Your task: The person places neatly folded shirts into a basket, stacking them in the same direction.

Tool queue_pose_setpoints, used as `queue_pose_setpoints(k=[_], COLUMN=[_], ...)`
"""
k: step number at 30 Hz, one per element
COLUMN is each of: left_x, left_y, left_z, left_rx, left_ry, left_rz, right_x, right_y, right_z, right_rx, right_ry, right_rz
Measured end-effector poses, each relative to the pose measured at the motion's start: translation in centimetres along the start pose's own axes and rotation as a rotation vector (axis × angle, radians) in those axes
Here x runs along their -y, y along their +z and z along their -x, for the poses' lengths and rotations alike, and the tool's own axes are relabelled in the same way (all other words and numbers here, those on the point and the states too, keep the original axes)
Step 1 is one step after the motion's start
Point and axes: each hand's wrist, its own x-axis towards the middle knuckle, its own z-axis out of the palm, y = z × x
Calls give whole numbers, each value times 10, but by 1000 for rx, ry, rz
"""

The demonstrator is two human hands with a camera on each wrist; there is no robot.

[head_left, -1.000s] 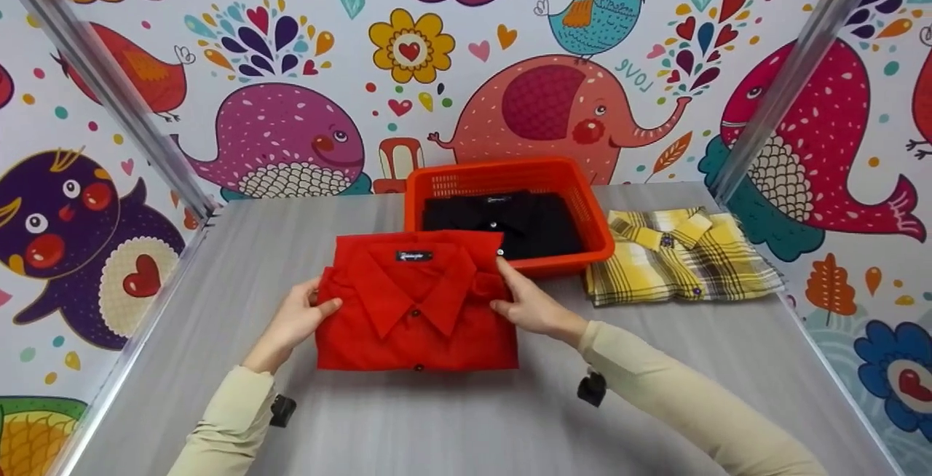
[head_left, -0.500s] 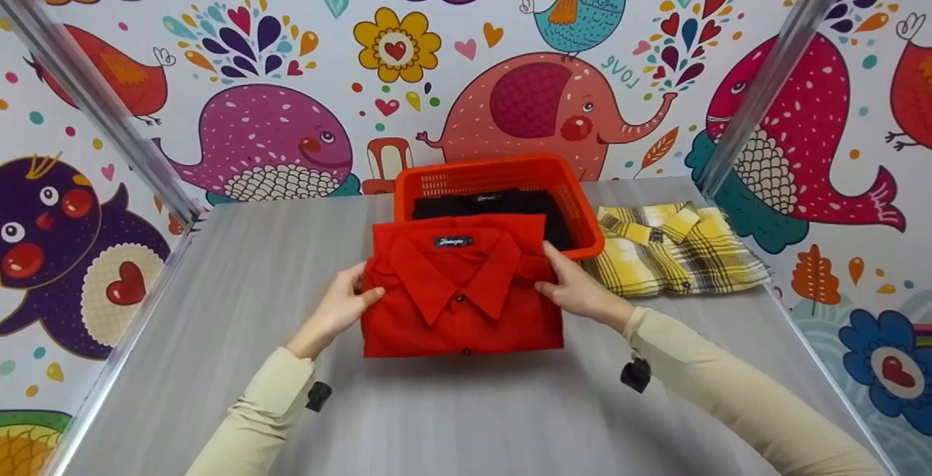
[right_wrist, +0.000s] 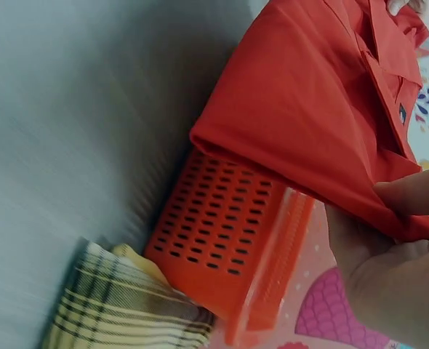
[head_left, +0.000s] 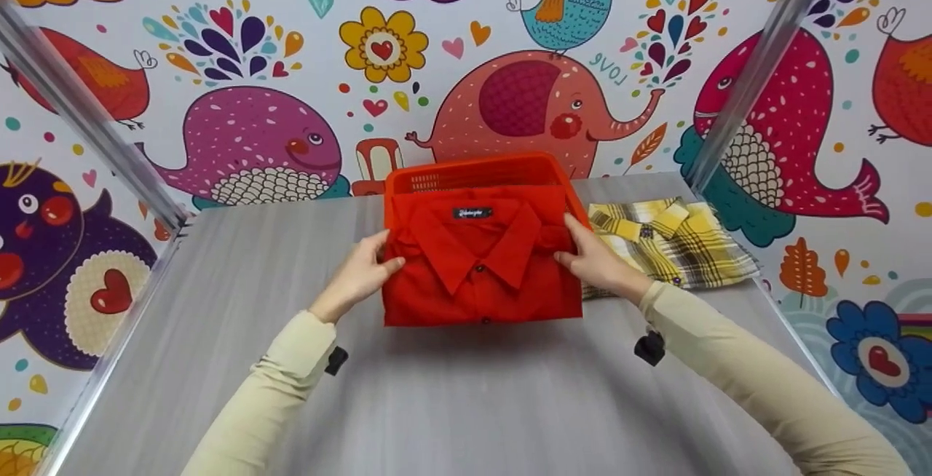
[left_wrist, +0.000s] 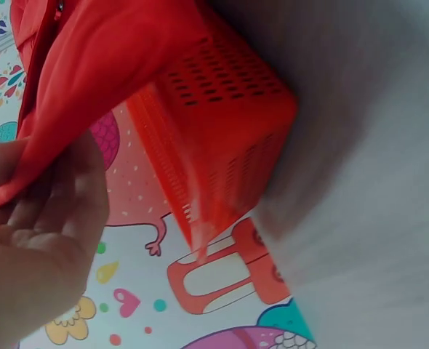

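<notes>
The left grip (head_left: 357,276) and the right grip (head_left: 601,261), two bare hands, pinched one folded red collared shirt (head_left: 470,258) between them. Each had the thumb on top of a side edge and the fingers tucked beneath the cloth. The shirt hung above the bench (head_left: 473,403), its collar end over the one orange-red plastic basket (head_left: 473,161) and its lower end jutting past the basket's near side. Whether cloth and basket touched could not be told.

The shirt was folded into a rough rectangle, front upward, with two pointed collar flaps spread flat. One black label (head_left: 472,212) with pale lettering sat inside the neck, and two dark buttons (head_left: 480,268) showed down the front, the lower one at the fold. The red was plain, with soft creases near both side edges.

The basket had rows of slots in its walls; the shirt hid most of its inside from the head view. Just beside it, on the right, lay one folded yellow plaid shirt (head_left: 677,250) on the bench.

Two cream sleeves (head_left: 284,374) covered the forearms, with two small black devices (head_left: 336,360), one beneath each wrist. Behind stood a wall (head_left: 451,17) printed with cartoon animals.
</notes>
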Motion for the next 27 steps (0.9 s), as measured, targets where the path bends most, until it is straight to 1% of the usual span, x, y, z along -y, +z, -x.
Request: queue_pose_setpoints(k=[5, 9, 14, 18, 22, 27], left_x=[-8, -12, -15, -17, -18, -17], left_y=[-5, -6, -6, -5, -5, -8], left_z=[-15, -25, -36, -46, -57, -68], left_rx=[-9, -34, -64, -90, -112, -122], left_ry=[19, 11, 3, 17, 23, 6], left_rz=[-24, -44, -23, -11, 2, 8], right_x=[3, 5, 8, 10, 14, 18], right_y=[-9, -16, -23, -31, -39, -44], right_z=[-15, -27, -43, -54, -64, -73], right_rx=[-65, -97, -152, -170, -180, -174], right_ry=[-11, -17, -25, 22, 72, 93], right_rz=[-6, -18, -88, -144, -133, -137])
